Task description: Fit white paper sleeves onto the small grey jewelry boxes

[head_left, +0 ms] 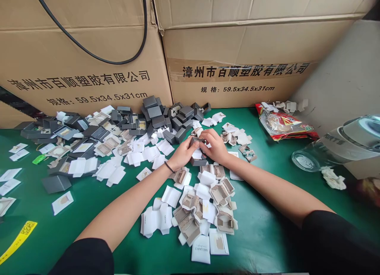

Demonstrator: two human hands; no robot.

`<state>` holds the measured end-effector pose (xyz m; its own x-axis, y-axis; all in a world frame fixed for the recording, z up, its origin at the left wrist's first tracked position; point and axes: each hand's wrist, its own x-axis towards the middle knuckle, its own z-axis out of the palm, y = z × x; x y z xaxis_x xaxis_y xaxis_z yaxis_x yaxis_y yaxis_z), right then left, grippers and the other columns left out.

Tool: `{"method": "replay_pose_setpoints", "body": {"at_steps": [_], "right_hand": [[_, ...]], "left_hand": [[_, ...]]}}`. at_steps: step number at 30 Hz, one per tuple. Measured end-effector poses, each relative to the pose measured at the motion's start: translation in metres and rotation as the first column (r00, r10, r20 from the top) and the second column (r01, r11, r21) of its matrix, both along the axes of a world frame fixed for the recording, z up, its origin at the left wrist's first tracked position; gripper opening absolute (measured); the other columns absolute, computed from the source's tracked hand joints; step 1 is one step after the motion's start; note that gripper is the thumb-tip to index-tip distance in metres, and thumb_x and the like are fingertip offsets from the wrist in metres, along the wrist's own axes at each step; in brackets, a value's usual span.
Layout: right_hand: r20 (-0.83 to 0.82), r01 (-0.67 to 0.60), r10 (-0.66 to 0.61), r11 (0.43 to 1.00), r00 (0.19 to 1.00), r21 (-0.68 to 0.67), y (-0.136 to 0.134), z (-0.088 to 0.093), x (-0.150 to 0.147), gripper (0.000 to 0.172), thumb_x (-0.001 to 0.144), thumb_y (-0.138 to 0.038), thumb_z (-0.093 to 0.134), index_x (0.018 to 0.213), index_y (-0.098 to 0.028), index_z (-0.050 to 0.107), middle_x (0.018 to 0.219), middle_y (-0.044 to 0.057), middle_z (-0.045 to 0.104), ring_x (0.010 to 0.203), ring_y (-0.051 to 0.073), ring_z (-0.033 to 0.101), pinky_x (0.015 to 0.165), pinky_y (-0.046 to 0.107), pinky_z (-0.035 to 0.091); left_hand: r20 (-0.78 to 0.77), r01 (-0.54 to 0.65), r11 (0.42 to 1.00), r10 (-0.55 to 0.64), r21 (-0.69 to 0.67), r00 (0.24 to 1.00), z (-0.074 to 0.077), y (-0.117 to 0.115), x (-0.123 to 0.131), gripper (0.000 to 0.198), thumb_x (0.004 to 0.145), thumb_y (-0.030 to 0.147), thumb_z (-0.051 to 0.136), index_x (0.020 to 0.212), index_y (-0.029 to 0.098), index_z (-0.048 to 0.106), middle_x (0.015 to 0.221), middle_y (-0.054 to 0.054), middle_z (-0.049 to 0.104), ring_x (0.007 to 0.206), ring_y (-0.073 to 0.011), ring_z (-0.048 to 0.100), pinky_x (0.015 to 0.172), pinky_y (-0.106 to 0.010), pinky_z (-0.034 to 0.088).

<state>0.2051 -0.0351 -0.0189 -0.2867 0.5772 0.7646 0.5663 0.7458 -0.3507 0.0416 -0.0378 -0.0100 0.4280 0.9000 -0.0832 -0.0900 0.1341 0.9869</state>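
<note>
In the middle of the head view, my left hand (183, 153) and my right hand (215, 147) meet with curled fingers around a small dark grey box piece (196, 140). Its exact shape is partly hidden by the fingers. Just under them is an open dark grey box (198, 162) with white showing inside. Towards me lies a heap of torn white and grey-brown cardboard inserts (190, 223). A white card printed BRILLIANCE (201, 249) is at its near end.
Many dark grey boxes (154, 112) are piled at the back left, with white folded cards (113, 170) before them. Large cartons (237, 49) stand behind. A red snack bag (285, 124) and a clear bottle (335, 144) lie right. A yellow strip (19, 241) is at left.
</note>
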Motion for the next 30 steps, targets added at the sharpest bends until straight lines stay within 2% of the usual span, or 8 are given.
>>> {"method": "replay_pose_setpoints", "body": {"at_steps": [4, 7, 13, 19, 22, 24, 27, 30], "right_hand": [[-0.018, 0.022, -0.023, 0.999, 1.000, -0.039, 0.000, -0.001, -0.001, 0.008, 0.087, -0.024, 0.050, 0.094, -0.021, 0.050, 0.092, 0.007, 0.058, 0.080, 0.018, 0.055, 0.068, 0.031, 0.049], [-0.013, 0.052, -0.053, 0.996, 0.999, -0.071, -0.001, -0.002, -0.001, 0.007, 0.087, -0.025, 0.050, 0.092, -0.021, 0.052, 0.087, 0.006, 0.060, 0.075, 0.016, 0.055, 0.064, 0.029, 0.048], [-0.042, 0.052, -0.053, 0.999, 0.998, -0.012, -0.002, 0.001, -0.002, 0.005, 0.085, -0.024, 0.053, 0.088, -0.020, 0.055, 0.081, 0.005, 0.061, 0.072, 0.016, 0.056, 0.063, 0.029, 0.048], [-0.081, -0.006, 0.002, 0.999, 0.997, -0.042, -0.006, 0.010, -0.002, 0.008, 0.087, -0.027, 0.051, 0.087, -0.020, 0.055, 0.079, 0.005, 0.060, 0.068, 0.014, 0.055, 0.056, 0.027, 0.047], [-0.108, -0.025, 0.018, 0.998, 0.994, -0.060, -0.006, 0.010, -0.001, 0.013, 0.090, -0.029, 0.046, 0.090, -0.020, 0.055, 0.083, 0.006, 0.061, 0.069, 0.015, 0.055, 0.061, 0.028, 0.048], [-0.116, 0.004, -0.014, 0.996, 0.993, -0.084, -0.005, 0.008, 0.000, 0.017, 0.092, -0.030, 0.042, 0.092, -0.020, 0.055, 0.087, 0.007, 0.062, 0.075, 0.016, 0.056, 0.066, 0.030, 0.049], [-0.033, 0.095, -0.102, 0.981, 0.994, -0.167, -0.001, 0.004, 0.000, 0.023, 0.094, -0.032, 0.037, 0.092, -0.019, 0.056, 0.092, 0.008, 0.063, 0.086, 0.020, 0.055, 0.074, 0.034, 0.047], [0.100, 0.122, -0.097, 0.951, 0.990, -0.283, 0.005, 0.001, 0.001, 0.034, 0.096, -0.032, 0.028, 0.089, -0.020, 0.059, 0.092, 0.008, 0.064, 0.088, 0.021, 0.054, 0.082, 0.037, 0.044]], "left_hand": [[-0.078, 0.015, 0.995, -0.007, 0.099, 0.997, 0.000, 0.000, -0.001, 0.039, 0.079, 0.048, 0.057, 0.106, 0.019, 0.057, 0.091, -0.005, 0.061, 0.076, -0.0167, 0.057, 0.066, -0.027, 0.047], [-0.103, 0.040, 0.992, -0.028, 0.116, 0.994, -0.001, 0.001, -0.002, 0.038, 0.082, 0.047, 0.054, 0.107, 0.019, 0.055, 0.093, -0.005, 0.059, 0.075, -0.0148, 0.055, 0.064, -0.025, 0.046], [-0.091, 0.075, 0.989, -0.064, 0.124, 0.994, -0.002, 0.003, -0.003, 0.035, 0.077, 0.041, 0.063, 0.103, 0.018, 0.056, 0.089, -0.003, 0.057, 0.080, -0.0149, 0.053, 0.069, -0.024, 0.045], [0.023, 0.089, 0.996, -0.089, 0.019, 0.996, 0.001, 0.002, -0.002, 0.039, 0.076, 0.037, 0.065, 0.108, 0.017, 0.055, 0.095, -0.003, 0.060, 0.083, -0.0144, 0.056, 0.072, -0.024, 0.046], [0.088, 0.008, 0.998, -0.003, -0.064, 0.996, 0.004, 0.001, -0.002, 0.038, 0.074, 0.034, 0.067, 0.105, 0.015, 0.056, 0.094, -0.004, 0.063, 0.081, -0.0149, 0.060, 0.069, -0.024, 0.048], [0.129, -0.037, 0.992, 0.053, -0.118, 0.990, 0.006, 0.001, -0.003, 0.039, 0.074, 0.033, 0.067, 0.106, 0.014, 0.055, 0.094, -0.006, 0.065, 0.079, -0.0166, 0.063, 0.066, -0.025, 0.050], [0.210, -0.004, 0.985, 0.041, -0.174, 0.977, 0.008, 0.003, -0.007, 0.042, 0.077, 0.032, 0.064, 0.114, 0.016, 0.052, 0.102, -0.010, 0.066, 0.080, -0.0214, 0.067, 0.058, -0.027, 0.052], [0.296, 0.052, 0.979, 0.009, -0.198, 0.955, 0.007, 0.006, -0.012, 0.039, 0.081, 0.029, 0.059, 0.117, 0.018, 0.052, 0.114, -0.012, 0.063, 0.087, -0.0243, 0.068, 0.051, -0.024, 0.052]]}}
